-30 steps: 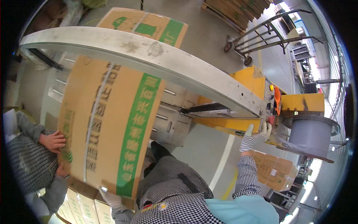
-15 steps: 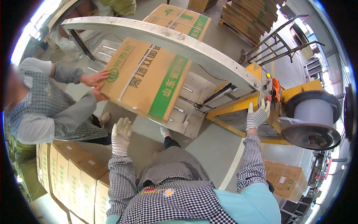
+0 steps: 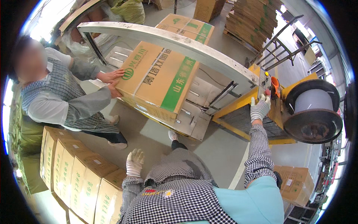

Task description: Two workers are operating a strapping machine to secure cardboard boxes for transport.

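My right hand (image 3: 260, 108), in a striped white glove, reaches to the control panel (image 3: 264, 80) of a yellow strapping machine (image 3: 238, 112). Its fingers are apart, right by a red button (image 3: 267, 92); contact with it is hard to make out. My left hand (image 3: 135, 163), gloved alike, hangs open in the air with nothing in it. Ahead lies a large brown carton (image 3: 156, 78) with a green band and a pale strap across its top, partly under the machine's arch (image 3: 167, 35). A co-worker's hands (image 3: 112, 82) press on its left end.
Orange-handled scissors (image 3: 275, 87) stand beside the panel, left of a big strap reel (image 3: 313, 108). A second strapped carton (image 3: 186, 27) sits beyond the arch. Cartons line the lower left (image 3: 84, 168); another carton (image 3: 294, 183) is at lower right. A metal trolley (image 3: 283, 48) stands far right.
My left hand has dropped lower, toward my body. My right hand stays at the panel, now closer to the red button. The view has shifted, and the co-worker's hands remain on the carton.
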The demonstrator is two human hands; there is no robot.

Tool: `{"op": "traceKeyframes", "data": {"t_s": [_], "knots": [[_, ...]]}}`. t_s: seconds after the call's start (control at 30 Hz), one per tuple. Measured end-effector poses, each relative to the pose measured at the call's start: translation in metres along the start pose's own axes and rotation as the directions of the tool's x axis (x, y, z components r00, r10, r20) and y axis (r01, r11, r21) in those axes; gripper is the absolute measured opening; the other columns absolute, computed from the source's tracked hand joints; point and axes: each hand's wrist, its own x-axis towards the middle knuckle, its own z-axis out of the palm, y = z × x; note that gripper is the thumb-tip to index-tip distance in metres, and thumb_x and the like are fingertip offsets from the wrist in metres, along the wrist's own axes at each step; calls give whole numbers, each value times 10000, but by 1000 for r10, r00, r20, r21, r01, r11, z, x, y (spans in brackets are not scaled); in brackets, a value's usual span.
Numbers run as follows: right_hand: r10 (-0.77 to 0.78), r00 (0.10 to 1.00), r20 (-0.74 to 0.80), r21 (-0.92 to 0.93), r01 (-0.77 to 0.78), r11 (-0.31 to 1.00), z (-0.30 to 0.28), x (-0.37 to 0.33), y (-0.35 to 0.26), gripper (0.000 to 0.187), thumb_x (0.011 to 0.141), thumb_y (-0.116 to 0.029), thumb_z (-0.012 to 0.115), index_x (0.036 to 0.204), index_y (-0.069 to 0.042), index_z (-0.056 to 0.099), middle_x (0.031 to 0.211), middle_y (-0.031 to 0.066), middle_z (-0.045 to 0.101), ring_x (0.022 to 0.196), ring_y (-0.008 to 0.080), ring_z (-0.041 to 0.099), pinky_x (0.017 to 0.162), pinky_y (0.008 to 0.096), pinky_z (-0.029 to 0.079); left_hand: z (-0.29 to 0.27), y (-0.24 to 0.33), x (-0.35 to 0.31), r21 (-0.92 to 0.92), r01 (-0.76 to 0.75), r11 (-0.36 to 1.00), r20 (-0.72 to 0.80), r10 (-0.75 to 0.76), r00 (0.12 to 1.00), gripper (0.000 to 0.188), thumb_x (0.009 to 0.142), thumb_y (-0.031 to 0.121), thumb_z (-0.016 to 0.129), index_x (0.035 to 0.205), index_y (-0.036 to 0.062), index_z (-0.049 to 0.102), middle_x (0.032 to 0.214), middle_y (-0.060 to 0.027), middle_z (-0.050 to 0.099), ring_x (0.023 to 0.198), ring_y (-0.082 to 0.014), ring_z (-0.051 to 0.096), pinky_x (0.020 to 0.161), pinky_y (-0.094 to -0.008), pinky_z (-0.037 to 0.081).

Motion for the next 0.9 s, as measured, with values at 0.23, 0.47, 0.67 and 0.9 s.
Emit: {"op": "traceKeyframes", "data": {"t_s": [0.23, 0.47, 0.67, 0.9], "knots": [[137, 990, 26, 107, -139, 985, -1, -9, -10, 611, 750, -313, 769, 1244, -23, 558, 1301, 236, 490, 1246, 389, 449, 1068, 487, 344, 40, 18, 15, 93, -69, 993, 27, 67, 997, 610, 943, 388, 570, 1402, 22, 404, 1385, -149, 473, 1215, -277, 497, 1016, -409, 431], [231, 969, -93, 20, -230, 973, 17, -15, -45, 752, 725, -300, 756, 1374, -98, 435, 1407, 194, 411, 1352, 386, 329, 1122, 590, 203, 159, 47, 127, 494, -320, 808, 156, 279, 947, 412, 962, 251, 584, 1292, 7, 550, 1181, -136, 639, 1051, -248, 633, 950, -374, 480], [244, 936, -255, 63, -236, 970, 39, -4, -27, 675, 768, -323, 691, 1356, -96, 451, 1401, 197, 416, 1360, 406, 316, 1127, 628, 168, 359, 15, 235, 718, -684, -128, 695, 174, 697, 502, 897, 176, 656, 1350, 30, 496, 1212, -187, 636, 1095, -265, 633, 935, -348, 499], [256, 904, -343, 79, -244, 967, 80, -18, -24, 642, 802, -392, 662, 1321, -122, 397, 1377, 199, 389, 1330, 436, 312, 1109, 675, 117, 433, -22, 318, 252, -457, -853, 797, -85, 598, 590, 771, 169, 691, 1329, 103, 513, 1312, -140, 522, 1253, -290, 478, 1070, -513, 310]]}}
